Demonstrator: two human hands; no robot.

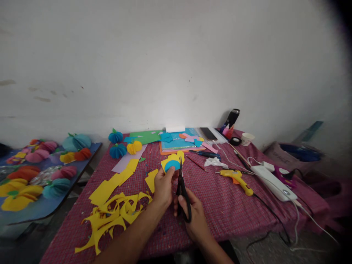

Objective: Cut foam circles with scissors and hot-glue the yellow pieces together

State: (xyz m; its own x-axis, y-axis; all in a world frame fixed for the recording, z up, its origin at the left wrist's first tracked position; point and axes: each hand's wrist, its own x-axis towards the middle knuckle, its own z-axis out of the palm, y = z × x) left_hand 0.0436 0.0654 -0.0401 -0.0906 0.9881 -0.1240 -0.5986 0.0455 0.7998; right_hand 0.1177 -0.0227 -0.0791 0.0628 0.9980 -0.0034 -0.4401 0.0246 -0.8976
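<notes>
My left hand (pixel 164 186) pinches a blue paper circle (pixel 172 166) lying over yellow paper (pixel 165 160) with a partly rounded outline. Black scissors (pixel 183 196) are in my right hand (pixel 194 216), fingers in the handles. Their blades point up beside the right edge of the blue circle, close to the yellow paper. To the left of my hands, a pile of curved yellow paper scraps (pixel 110 216) lies on the checked tablecloth (pixel 162 234), with flat yellow strips (pixel 103 190) behind it.
A yellow glue gun (pixel 236 178), a white power strip (pixel 273 182) and cables lie at the right. Coloured sheets (pixel 147 136), a phone (pixel 208 134), a paper cup (pixel 247 138) and a black bottle (pixel 233 116) stand or lie by the wall. Paper pumpkins (pixel 77 142) fill the blue table (pixel 95 147).
</notes>
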